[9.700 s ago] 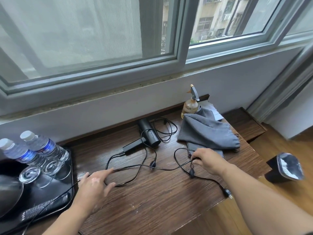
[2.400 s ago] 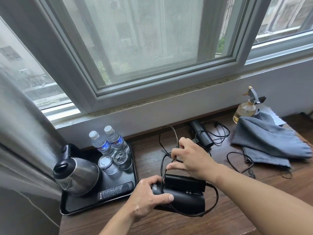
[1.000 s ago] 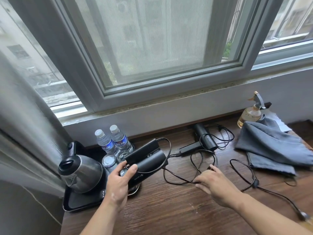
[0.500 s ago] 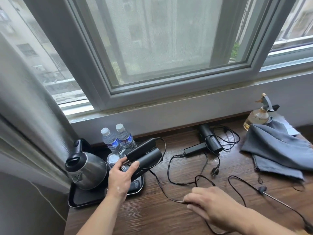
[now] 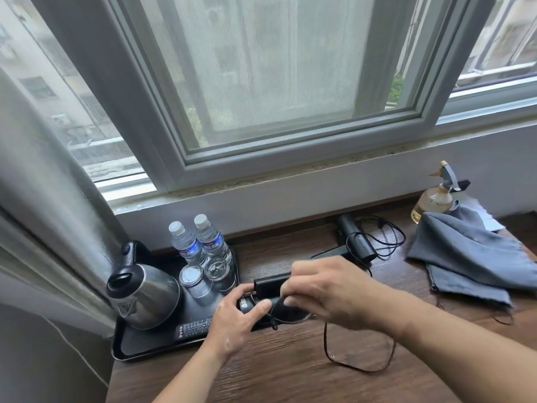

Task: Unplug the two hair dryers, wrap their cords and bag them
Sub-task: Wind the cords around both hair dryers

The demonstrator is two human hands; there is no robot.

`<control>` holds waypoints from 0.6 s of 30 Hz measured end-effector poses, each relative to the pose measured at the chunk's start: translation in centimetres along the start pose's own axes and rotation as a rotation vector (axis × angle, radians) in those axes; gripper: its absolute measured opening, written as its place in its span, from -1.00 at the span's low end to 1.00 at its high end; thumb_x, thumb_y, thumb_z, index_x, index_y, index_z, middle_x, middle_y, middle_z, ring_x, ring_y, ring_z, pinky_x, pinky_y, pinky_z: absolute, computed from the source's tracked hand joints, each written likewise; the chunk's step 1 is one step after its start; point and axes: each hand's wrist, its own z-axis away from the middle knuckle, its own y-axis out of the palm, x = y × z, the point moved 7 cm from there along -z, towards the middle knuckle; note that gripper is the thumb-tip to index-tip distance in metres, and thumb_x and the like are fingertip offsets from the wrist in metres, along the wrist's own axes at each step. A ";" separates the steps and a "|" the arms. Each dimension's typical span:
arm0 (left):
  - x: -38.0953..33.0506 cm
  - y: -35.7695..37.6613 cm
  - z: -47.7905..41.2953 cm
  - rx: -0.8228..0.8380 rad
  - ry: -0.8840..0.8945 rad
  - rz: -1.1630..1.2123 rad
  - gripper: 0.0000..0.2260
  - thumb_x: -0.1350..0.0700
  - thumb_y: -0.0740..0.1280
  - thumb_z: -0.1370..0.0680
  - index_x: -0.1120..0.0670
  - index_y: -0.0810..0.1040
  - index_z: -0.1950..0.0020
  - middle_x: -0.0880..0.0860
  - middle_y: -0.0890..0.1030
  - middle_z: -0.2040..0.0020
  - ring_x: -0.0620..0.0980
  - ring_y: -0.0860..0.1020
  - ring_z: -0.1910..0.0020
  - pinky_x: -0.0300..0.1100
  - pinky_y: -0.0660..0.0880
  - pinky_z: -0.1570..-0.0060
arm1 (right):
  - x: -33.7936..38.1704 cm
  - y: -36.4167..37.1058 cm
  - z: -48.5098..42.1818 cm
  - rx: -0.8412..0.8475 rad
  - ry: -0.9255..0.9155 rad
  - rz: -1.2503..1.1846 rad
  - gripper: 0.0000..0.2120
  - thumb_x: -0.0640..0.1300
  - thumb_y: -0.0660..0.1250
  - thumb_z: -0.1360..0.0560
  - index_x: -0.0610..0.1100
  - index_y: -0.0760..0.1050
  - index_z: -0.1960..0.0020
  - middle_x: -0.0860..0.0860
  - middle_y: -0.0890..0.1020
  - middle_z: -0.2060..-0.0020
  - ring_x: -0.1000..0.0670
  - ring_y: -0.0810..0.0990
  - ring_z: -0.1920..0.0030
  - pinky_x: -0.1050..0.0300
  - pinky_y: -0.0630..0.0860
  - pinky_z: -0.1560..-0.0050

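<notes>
My left hand [image 5: 234, 321] grips a folded black hair dryer [image 5: 268, 285] just above the desk, near the tray's right edge. Over the dryer's right side, my right hand [image 5: 328, 289] pinches its black cord [image 5: 360, 365], and a loose loop of that cord lies on the wood below my right wrist. A second black hair dryer [image 5: 356, 242] lies at the back by the wall with its cord tangled beside it. The grey cloth bags [image 5: 467, 257] are heaped at the right.
A black tray [image 5: 162, 346] at the left holds a steel kettle [image 5: 145, 292], two water bottles [image 5: 200, 242], upturned glasses and a remote. An amber spray bottle [image 5: 436, 199] stands at the back right. The wooden desk [image 5: 290, 373] runs under the window sill; a curtain hangs at far left.
My right hand has left the desk with the cord and come up against the dryer. The left hand has brought the dryer down and rightward. Less cord lies loose on the wood.
</notes>
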 end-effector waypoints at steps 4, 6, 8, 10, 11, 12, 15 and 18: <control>-0.8 1.1 1.2 0.066 0.023 -0.029 -0.79 -0.07 0.51 -0.47 -0.12 0.61 -0.06 -0.20 0.69 0.10 -0.32 0.60 0.10 -0.40 0.45 0.04 | -2.3 -0.7 -1.0 -0.042 0.062 -0.002 -0.78 0.11 0.20 -0.63 0.06 0.58 -0.02 0.12 0.50 0.17 0.05 0.51 0.24 0.05 0.53 0.28; -1.3 1.5 1.7 0.091 0.036 -0.043 -0.91 0.00 0.46 -0.53 -0.15 0.59 0.01 -0.37 0.63 0.07 -0.38 0.56 0.08 -0.48 0.40 0.07 | -3.3 -0.4 -1.3 -0.036 0.092 -0.005 -0.76 0.14 0.18 -0.63 0.07 0.58 -0.04 0.12 0.51 0.16 0.04 0.53 0.23 0.00 0.55 0.27; -1.5 1.8 2.0 0.116 0.052 -0.055 -0.94 -0.01 0.41 -0.56 -0.17 0.57 0.05 -0.45 0.58 0.06 -0.40 0.55 0.08 -0.52 0.39 0.07 | -4.1 0.1 -1.4 -0.024 0.118 -0.004 -0.74 0.16 0.16 -0.63 0.08 0.58 -0.04 0.12 0.51 0.15 0.04 0.54 0.22 -0.02 0.56 0.25; -1.9 1.8 2.3 0.130 0.039 -0.032 -0.96 -0.09 0.40 -0.53 -0.17 0.59 0.06 -0.41 0.60 0.09 -0.36 0.56 0.12 -0.49 0.41 0.09 | -4.8 0.5 -1.5 -0.021 0.148 -0.014 -0.72 0.18 0.14 -0.62 0.09 0.58 -0.04 0.13 0.51 0.15 0.07 0.54 0.22 0.02 0.56 0.21; -1.9 1.8 2.3 0.138 0.034 -0.011 -0.95 -0.10 0.41 -0.52 -0.17 0.62 0.06 -0.37 0.63 0.11 -0.34 0.57 0.15 -0.48 0.42 0.10 | -5.2 0.7 -1.6 -0.024 0.166 -0.022 -0.71 0.18 0.14 -0.61 0.09 0.59 -0.03 0.13 0.51 0.15 0.09 0.54 0.21 0.06 0.56 0.20; -2.1 1.8 2.4 0.159 0.036 0.017 -0.95 -0.06 0.44 -0.51 -0.20 0.63 0.05 -0.32 0.65 0.13 -0.34 0.58 0.17 -0.47 0.43 0.11 | -5.5 0.8 -1.6 -0.028 0.186 -0.031 -0.70 0.19 0.14 -0.61 0.10 0.59 -0.03 0.14 0.51 0.15 0.10 0.53 0.21 0.10 0.54 0.19; -2.9 2.2 2.7 0.263 0.052 0.097 -0.70 0.11 0.60 -0.41 -0.28 0.65 0.07 -0.19 0.72 0.16 -0.31 0.62 0.19 -0.43 0.48 0.10 | -6.5 1.5 -1.8 -0.017 0.241 -0.041 -0.66 0.23 0.10 -0.58 0.10 0.59 -0.01 0.15 0.49 0.16 0.12 0.52 0.19 0.19 0.45 0.18; -3.4 2.6 2.6 0.316 0.060 0.152 -0.63 0.00 0.67 -0.22 -0.13 0.69 0.02 -0.03 0.74 0.11 -0.16 0.66 0.13 -0.24 0.57 0.03 | -7.5 2.3 -1.8 0.006 0.291 -0.061 -0.61 0.26 0.06 -0.56 0.11 0.59 -0.02 0.17 0.47 0.16 0.11 0.53 0.15 0.17 0.46 0.15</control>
